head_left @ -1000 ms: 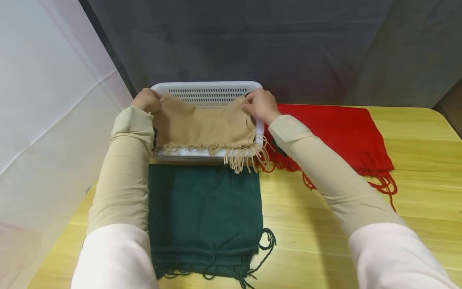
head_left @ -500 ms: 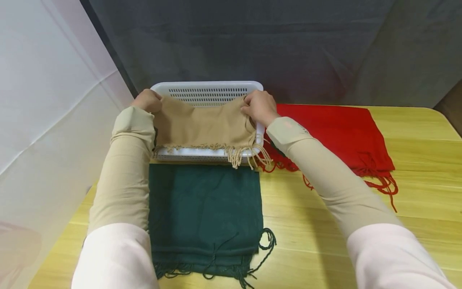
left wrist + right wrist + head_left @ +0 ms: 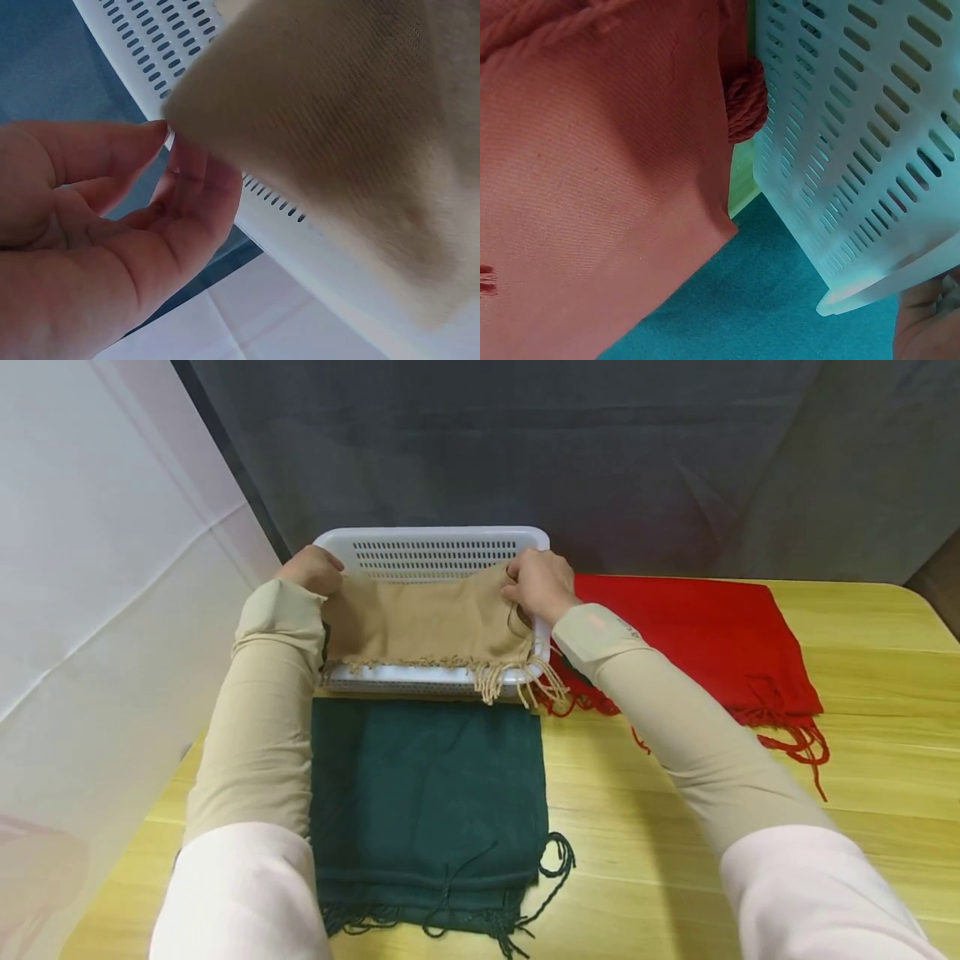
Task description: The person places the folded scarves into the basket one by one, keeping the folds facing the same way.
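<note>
A tan fringed scarf [image 3: 427, 622] lies folded in a white perforated basket [image 3: 442, 535], its fringe hanging over the front rim. My left hand [image 3: 313, 570] is at the basket's left rim. In the left wrist view, the thumb and loosely bent fingers of my left hand [image 3: 142, 202] are at the scarf's corner [image 3: 247, 97], which hangs partly over the fingertips with a gap between them. At the right rim, my right hand [image 3: 542, 583] pinches the scarf's other upper corner. In the right wrist view only a bit of my right hand [image 3: 930, 322] shows, beyond the basket rim [image 3: 877, 292].
A dark green folded fringed scarf [image 3: 427, 802] lies on the wooden table [image 3: 622, 860] in front of the basket. To the right lies a red fringed scarf [image 3: 697, 643]. A grey cloth [image 3: 600, 460] hangs behind, and a white sheet [image 3: 112, 543] stands at the left.
The tan scarf's left corner has dropped lower, away from my left hand. My right hand has shifted down slightly, and the fringe at the front right has moved a little.
</note>
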`<move>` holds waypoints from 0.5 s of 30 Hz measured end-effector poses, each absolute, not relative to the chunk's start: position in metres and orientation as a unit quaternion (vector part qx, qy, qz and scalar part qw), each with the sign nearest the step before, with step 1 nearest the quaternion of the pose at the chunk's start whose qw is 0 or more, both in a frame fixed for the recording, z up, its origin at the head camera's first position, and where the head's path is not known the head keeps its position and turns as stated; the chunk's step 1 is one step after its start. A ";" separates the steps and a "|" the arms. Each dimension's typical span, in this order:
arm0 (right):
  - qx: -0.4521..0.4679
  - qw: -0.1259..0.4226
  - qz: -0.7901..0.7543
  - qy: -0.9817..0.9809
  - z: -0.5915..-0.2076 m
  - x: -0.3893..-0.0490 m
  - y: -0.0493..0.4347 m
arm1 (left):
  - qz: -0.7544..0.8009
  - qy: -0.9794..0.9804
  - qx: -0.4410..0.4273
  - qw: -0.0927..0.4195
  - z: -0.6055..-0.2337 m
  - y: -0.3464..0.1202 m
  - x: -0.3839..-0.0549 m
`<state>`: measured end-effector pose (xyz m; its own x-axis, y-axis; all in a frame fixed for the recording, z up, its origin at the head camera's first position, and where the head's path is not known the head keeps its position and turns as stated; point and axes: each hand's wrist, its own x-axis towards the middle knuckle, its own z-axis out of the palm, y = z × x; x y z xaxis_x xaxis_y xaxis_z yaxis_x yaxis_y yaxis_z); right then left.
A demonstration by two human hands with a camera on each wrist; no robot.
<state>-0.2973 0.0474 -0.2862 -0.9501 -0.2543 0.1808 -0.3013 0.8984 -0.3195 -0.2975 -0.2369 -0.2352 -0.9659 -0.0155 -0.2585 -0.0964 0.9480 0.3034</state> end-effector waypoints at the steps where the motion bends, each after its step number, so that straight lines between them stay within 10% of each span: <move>1: 0.141 0.066 0.172 -0.973 -0.286 -0.297 0.047 | 0.163 0.977 -0.031 0.130 -0.235 -0.237 -0.298; 15: 0.147 0.044 0.146 -0.977 -0.284 -0.300 0.039 | 0.207 0.959 -0.032 0.193 -0.234 -0.241 -0.294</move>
<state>-0.3002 0.0392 -0.2838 -0.9526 -0.2752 0.1295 -0.3010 0.9141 -0.2718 -0.2937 -0.2409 -0.2340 -0.9235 0.0193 -0.3832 -0.1404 0.9125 0.3842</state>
